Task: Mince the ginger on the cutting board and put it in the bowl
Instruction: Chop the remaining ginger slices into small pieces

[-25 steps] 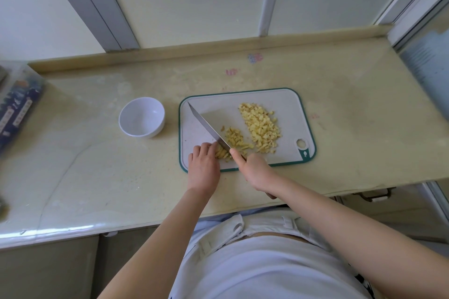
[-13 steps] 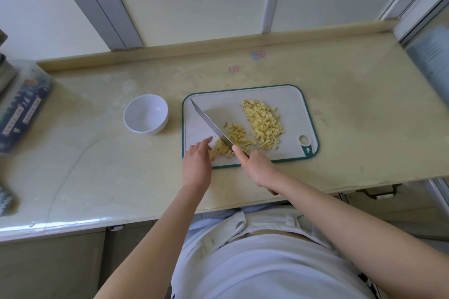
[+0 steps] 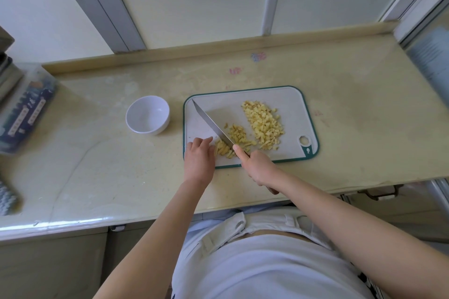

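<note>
Yellow ginger (image 3: 263, 124) lies on a white cutting board (image 3: 291, 102) with a green rim. A large heap of small cubes sits toward the board's right, a smaller heap lies mid-board, and a few longer strips (image 3: 223, 149) lie near its front edge. A knife (image 3: 210, 122) slants across the board, tip toward the far left corner, blade down among the strips. The right hand (image 3: 258, 168) grips the knife's handle, fingers wrapped round it and forefinger stretched along the blade's back. The left hand (image 3: 200, 158) rests on the board just left of the strips, fingers loosely bent and holding nothing. Whether its fingertips touch the ginger cannot be told. A white bowl (image 3: 147, 114) stands on the pale countertop (image 3: 364, 116), near the board's left side. A dark blue box (image 3: 24, 109) sits at the far left.
</note>
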The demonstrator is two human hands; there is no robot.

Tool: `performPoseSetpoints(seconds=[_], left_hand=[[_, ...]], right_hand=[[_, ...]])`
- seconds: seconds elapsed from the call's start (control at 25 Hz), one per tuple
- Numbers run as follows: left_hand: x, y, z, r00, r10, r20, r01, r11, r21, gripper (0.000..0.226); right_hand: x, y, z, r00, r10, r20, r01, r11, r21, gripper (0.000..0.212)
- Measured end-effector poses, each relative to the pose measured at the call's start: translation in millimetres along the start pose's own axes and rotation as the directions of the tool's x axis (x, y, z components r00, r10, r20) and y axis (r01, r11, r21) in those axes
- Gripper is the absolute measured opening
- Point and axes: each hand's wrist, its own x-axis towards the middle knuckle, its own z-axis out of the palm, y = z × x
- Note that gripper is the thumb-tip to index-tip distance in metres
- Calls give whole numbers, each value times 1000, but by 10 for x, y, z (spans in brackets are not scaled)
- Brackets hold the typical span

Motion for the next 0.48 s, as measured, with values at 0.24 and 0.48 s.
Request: performPoseSetpoints(seconds=[0.24, 0.48], left_hand=[[-32, 4, 33, 998, -53, 41, 56, 997, -62, 41], [-11, 25, 10, 999, -33, 22, 35, 992, -120, 32]], right_hand=[[3, -8, -98, 997, 29, 78, -40, 989, 145, 56], [-68, -69, -150, 998, -55, 42, 47, 985, 169, 56]])
